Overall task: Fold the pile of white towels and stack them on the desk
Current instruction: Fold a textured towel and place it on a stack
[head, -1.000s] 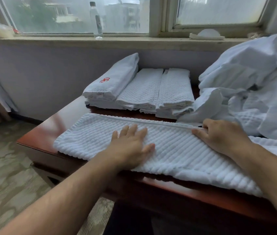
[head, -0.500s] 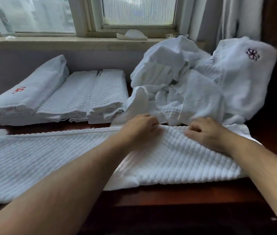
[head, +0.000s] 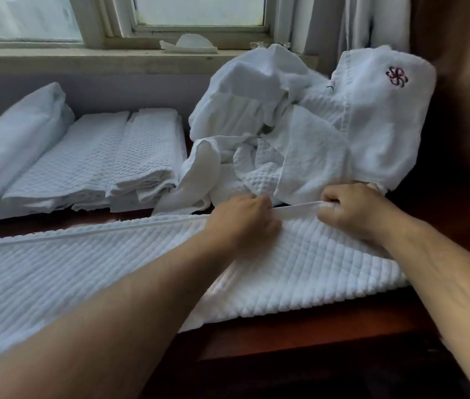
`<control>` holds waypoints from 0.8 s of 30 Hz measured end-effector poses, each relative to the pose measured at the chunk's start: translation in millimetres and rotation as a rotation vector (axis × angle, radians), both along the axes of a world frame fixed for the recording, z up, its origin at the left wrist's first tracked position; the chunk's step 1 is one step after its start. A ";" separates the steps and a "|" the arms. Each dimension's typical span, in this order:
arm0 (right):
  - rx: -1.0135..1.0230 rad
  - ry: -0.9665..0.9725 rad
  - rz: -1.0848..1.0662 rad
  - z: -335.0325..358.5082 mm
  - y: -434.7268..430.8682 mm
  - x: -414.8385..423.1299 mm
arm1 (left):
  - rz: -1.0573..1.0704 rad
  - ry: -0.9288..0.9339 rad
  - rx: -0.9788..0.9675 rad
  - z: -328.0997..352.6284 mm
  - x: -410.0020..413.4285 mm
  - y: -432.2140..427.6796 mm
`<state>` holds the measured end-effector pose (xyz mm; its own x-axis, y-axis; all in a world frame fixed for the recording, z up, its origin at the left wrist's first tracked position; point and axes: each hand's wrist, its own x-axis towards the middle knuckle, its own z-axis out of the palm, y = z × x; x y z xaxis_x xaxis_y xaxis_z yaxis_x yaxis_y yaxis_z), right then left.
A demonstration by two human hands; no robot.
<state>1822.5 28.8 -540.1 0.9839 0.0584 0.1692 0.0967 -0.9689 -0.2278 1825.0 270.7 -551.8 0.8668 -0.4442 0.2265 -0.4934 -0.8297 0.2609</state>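
Two hands work at centre right: left hand (head: 242, 218) and right hand (head: 356, 210), fingers curled, pinch the far hem of the ribbed towel (head: 107, 272) spread across the desk (head: 300, 332) in the lower frame. The unfolded pile (head: 314, 125) sits upper right, folded stacks (head: 98, 159) middle left.

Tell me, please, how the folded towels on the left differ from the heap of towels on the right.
The folded towels lie flat in neat side-by-side stacks; the heap is crumpled and unfolded. The folded towels sit low; the heap rises higher. Both are white and rest on the desk.
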 end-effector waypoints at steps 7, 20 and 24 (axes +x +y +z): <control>0.112 0.099 -0.229 10.3 -51.7 -18.9 | -0.085 0.011 0.023 1.2 3.8 -57.0; 0.061 -0.222 -0.475 2.1 -57.2 -36.4 | -0.126 -0.135 -0.217 -10.5 7.2 -59.3; 0.115 -0.367 -0.347 2.7 -35.7 -49.3 | -0.169 -0.180 -0.237 -5.5 -1.1 -56.8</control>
<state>1773.2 -6.9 -537.4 0.8166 -0.3006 0.4928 -0.1329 -0.9287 -0.3463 1823.9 213.9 -557.3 0.7219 -0.4950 0.4836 -0.6747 -0.6589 0.3326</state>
